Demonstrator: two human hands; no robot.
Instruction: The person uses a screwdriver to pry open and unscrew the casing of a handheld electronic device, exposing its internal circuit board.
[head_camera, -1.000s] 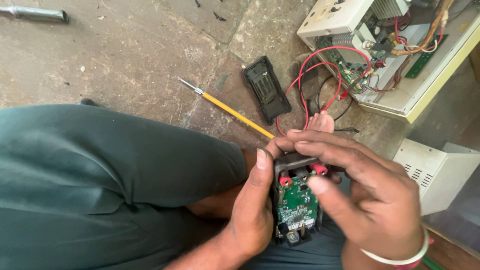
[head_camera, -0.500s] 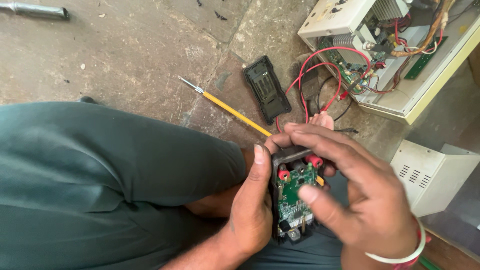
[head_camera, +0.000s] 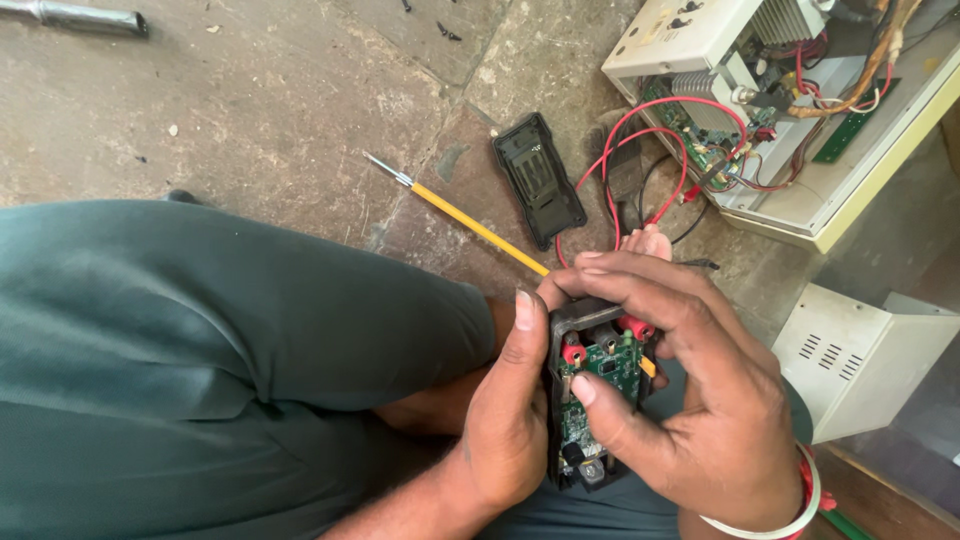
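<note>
Seen from above, a seated person's left hand (head_camera: 510, 420) and right hand (head_camera: 690, 400) are close together, both clasped around a small black meter (head_camera: 590, 400) held over the lap, its back off and green circuit board bared, the right thumb pressing on the board. The removed black cover (head_camera: 538, 178) lies on the stone floor just beyond the hands beside a yellow screwdriver (head_camera: 470, 222), so opening looks done and closing remains. Red wires (head_camera: 640, 150) lead toward an opened white box (head_camera: 800, 110) beyond the right hand.
</note>
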